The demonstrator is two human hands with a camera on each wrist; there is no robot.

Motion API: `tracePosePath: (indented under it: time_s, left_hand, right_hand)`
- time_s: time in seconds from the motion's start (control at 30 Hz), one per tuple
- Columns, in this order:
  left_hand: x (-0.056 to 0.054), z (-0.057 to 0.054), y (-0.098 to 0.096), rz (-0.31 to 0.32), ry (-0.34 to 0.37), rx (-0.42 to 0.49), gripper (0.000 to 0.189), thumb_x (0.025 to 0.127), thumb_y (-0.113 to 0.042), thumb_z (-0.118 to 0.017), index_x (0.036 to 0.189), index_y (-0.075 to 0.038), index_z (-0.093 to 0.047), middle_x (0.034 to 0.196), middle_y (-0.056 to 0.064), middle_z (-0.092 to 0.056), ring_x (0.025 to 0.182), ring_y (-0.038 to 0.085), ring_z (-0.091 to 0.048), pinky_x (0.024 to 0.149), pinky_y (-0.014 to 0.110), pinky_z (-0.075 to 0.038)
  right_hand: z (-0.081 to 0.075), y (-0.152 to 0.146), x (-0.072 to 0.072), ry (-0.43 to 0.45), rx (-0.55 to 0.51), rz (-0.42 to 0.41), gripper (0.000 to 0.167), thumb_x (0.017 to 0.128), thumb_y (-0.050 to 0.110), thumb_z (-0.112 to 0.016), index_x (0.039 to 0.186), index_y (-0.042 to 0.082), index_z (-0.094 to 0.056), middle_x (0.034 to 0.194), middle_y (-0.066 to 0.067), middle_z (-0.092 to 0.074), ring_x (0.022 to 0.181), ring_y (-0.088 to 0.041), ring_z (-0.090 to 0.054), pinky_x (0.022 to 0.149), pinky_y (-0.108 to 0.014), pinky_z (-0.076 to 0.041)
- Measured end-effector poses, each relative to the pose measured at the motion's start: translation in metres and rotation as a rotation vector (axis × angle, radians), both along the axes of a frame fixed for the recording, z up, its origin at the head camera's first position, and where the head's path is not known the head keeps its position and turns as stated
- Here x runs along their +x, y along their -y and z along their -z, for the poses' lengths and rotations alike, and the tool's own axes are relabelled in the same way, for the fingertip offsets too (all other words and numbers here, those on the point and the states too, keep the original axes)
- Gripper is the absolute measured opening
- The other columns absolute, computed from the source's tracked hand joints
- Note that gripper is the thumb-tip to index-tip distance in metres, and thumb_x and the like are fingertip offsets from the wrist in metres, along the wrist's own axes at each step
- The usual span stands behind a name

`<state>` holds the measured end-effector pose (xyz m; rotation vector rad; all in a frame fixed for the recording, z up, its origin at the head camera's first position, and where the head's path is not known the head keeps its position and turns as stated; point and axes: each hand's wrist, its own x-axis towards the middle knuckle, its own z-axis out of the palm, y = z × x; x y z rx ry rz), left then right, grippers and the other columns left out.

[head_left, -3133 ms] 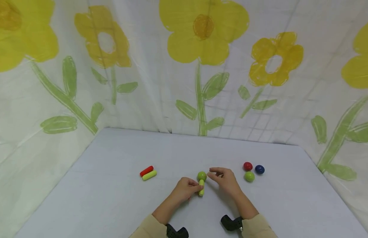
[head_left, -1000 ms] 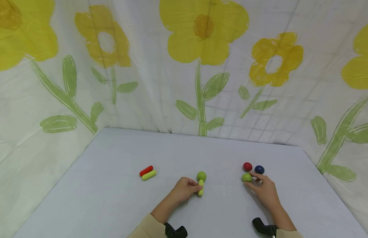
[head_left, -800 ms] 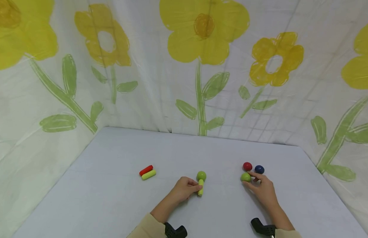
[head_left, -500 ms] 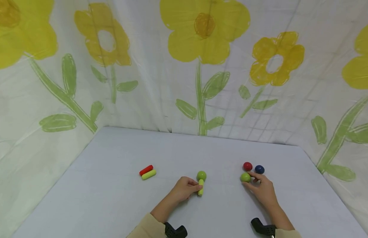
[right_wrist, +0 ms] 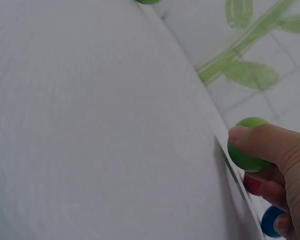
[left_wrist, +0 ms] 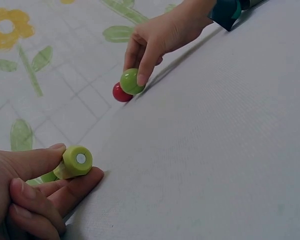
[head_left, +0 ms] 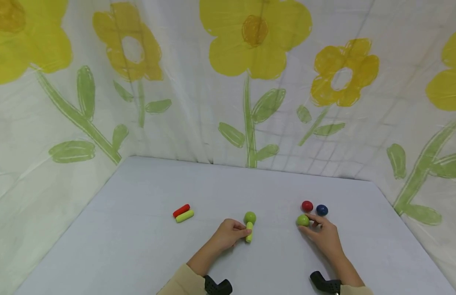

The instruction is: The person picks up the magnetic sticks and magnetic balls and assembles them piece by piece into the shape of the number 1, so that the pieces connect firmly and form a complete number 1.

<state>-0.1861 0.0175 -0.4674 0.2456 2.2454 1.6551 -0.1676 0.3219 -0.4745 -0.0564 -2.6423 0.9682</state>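
My left hand [head_left: 228, 234] pinches a short yellow-green rod [head_left: 249, 237] between thumb and fingers. Its near end carries a silvery disc, plain in the left wrist view, where the rod [left_wrist: 70, 167] faces the camera. At the rod's far end sits a green ball [head_left: 250, 216], apparently touching it. Over to the right, my right hand [head_left: 326, 238] pinches a second green ball [head_left: 302, 220] between thumb and fingers. In the right wrist view the thumb presses on this ball [right_wrist: 247, 155]. A red ball [head_left: 307, 206] and a dark blue ball [head_left: 322, 210] lie just beyond it.
A red rod [head_left: 181, 210] and another yellow-green rod [head_left: 185, 216] lie side by side on the left of the white table [head_left: 146, 254]. Behind the table's far edge hangs a white curtain [head_left: 187, 123] with painted yellow flowers. Black devices [head_left: 217, 287] sit at both wrists.
My right hand has gone from beside the middle green ball to the right-hand green ball, taken hold of it and shifted it slightly left. My left hand keeps its place on the rod.
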Motion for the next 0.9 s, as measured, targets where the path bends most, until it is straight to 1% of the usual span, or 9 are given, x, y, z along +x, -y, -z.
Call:
tracePosePath:
  time_s: [0.2,0.33,0.5,0.7,0.77,0.9]
  left_hand:
    - [-0.001,0.000,0.000,-0.004,0.000,0.000,0.020,0.089,-0.017,-0.072,0.091,0.003,-0.070,0.067,-0.005,-0.059,0.046,0.005,-0.038,0.044,0.019,-0.032]
    - [-0.001,-0.001,0.000,-0.003,0.006,0.000,0.020,0.089,-0.017,-0.072,0.091,0.003,-0.070,0.067,-0.004,-0.060,0.046,0.005,-0.038,0.043,0.018,-0.032]
    - [0.000,-0.001,0.000,0.000,0.019,-0.007,0.020,0.089,-0.018,-0.072,0.092,0.002,-0.070,0.067,-0.004,-0.060,0.046,0.005,-0.038,0.043,0.018,-0.032]
    - [0.000,-0.001,-0.001,0.006,0.000,-0.007,0.020,0.089,-0.017,-0.072,0.091,0.002,-0.069,0.066,-0.004,-0.059,0.045,0.005,-0.038,0.043,0.018,-0.032]
    - [0.000,-0.001,-0.001,0.005,-0.003,-0.004,0.020,0.089,-0.017,-0.072,0.091,0.003,-0.069,0.066,-0.005,-0.059,0.045,0.005,-0.038,0.043,0.018,-0.032]
    - [0.000,0.000,-0.002,-0.003,0.002,0.003,0.020,0.089,-0.016,-0.072,0.090,0.003,-0.069,0.066,-0.005,-0.059,0.045,0.005,-0.038,0.043,0.018,-0.032]
  right_hand:
    - [-0.003,0.013,0.003,0.044,-0.051,-0.032,0.043,0.077,0.014,-0.082,0.116,0.000,-0.068,0.082,-0.003,-0.057,0.066,-0.012,-0.039,0.055,-0.025,-0.035]
    - [-0.004,0.020,0.006,0.035,-0.075,-0.048,0.043,0.077,0.015,-0.083,0.115,0.002,-0.069,0.082,-0.002,-0.057,0.067,-0.012,-0.038,0.056,-0.025,-0.034]
    - [-0.002,0.025,0.009,0.010,-0.070,-0.065,0.043,0.076,0.014,-0.084,0.115,0.004,-0.070,0.083,-0.001,-0.058,0.070,-0.012,-0.040,0.058,-0.025,-0.034]
    - [0.001,0.035,0.011,-0.017,-0.074,-0.097,0.042,0.073,0.009,-0.084,0.112,0.004,-0.071,0.080,0.001,-0.056,0.068,-0.009,-0.039,0.057,-0.024,-0.034]
    - [0.001,0.040,0.012,-0.018,-0.083,-0.112,0.041,0.073,0.009,-0.084,0.111,0.003,-0.071,0.079,0.002,-0.057,0.067,-0.008,-0.039,0.058,-0.024,-0.034]
    - [0.000,0.050,0.015,0.006,-0.113,-0.134,0.039,0.074,0.010,-0.084,0.110,0.004,-0.072,0.079,0.003,-0.056,0.069,-0.008,-0.040,0.059,-0.024,-0.035]
